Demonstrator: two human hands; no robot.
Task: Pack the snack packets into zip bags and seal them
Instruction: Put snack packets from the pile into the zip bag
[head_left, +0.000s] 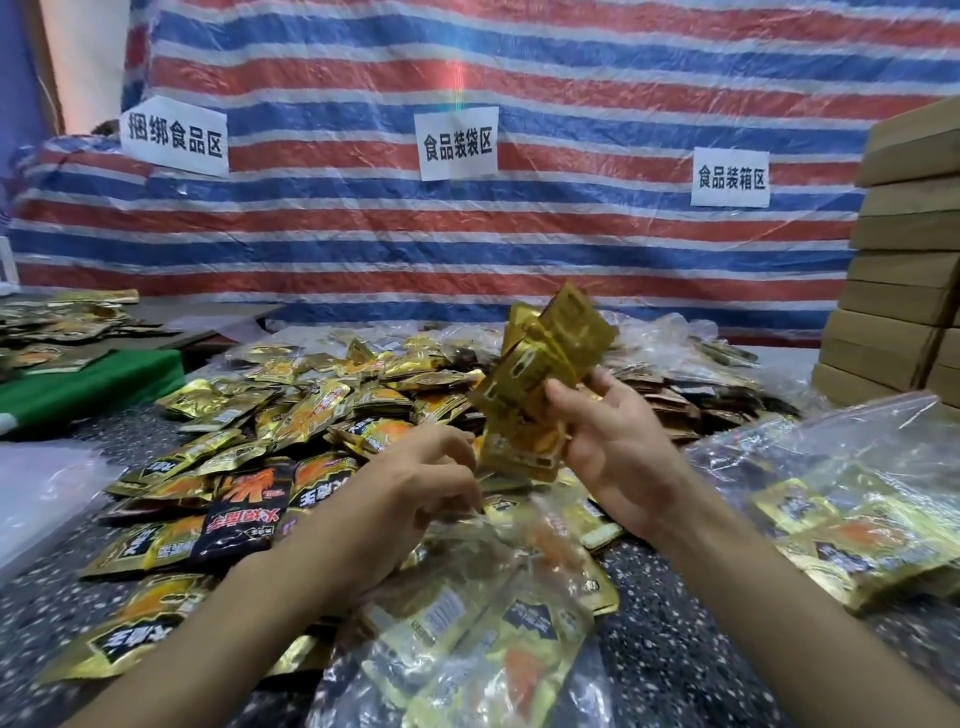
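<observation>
Nearest, at the bottom edge, a clear, crinkled zip bag (467, 639) lies on the dark speckled worktop (675, 649). Flat gold foil snack packets show through its glossy film.

The left hand (410, 493) sits just above that bag with its fingers curled down at the bag's crumpled upper edge. Whether they actually pinch the plastic cannot be told.

The right hand (613, 441) is lifted a little higher and grips a fanned bunch of gold packets (540, 374) by their lower ends, thumb across the front. The bunch stands nearly upright and is blurred at the top.

To the right, a second clear bag (857, 493) rests on the worktop, bulging with gold-and-black packets.

To the left lies a pale, cloudy sheet of plastic (36, 493).

Beyond the hands spreads a loose heap of packets (291, 415), shiny rectangular sachets, mostly gold with orange and black print, overlapping every way. One larger black packet (249, 514) with red lettering lies on its near edge.

Further left, a smooth green cloth (88, 384) covers a lower surface, with more gold packets behind it.

At the far right rises a stack of flat brown cardboard boxes (904, 291), square-edged and matt.

Behind everything hangs a woven tarpaulin (519, 78) in red, white and blue stripes under wrinkled clear film, with three white paper signs (457, 143) stuck to it.
</observation>
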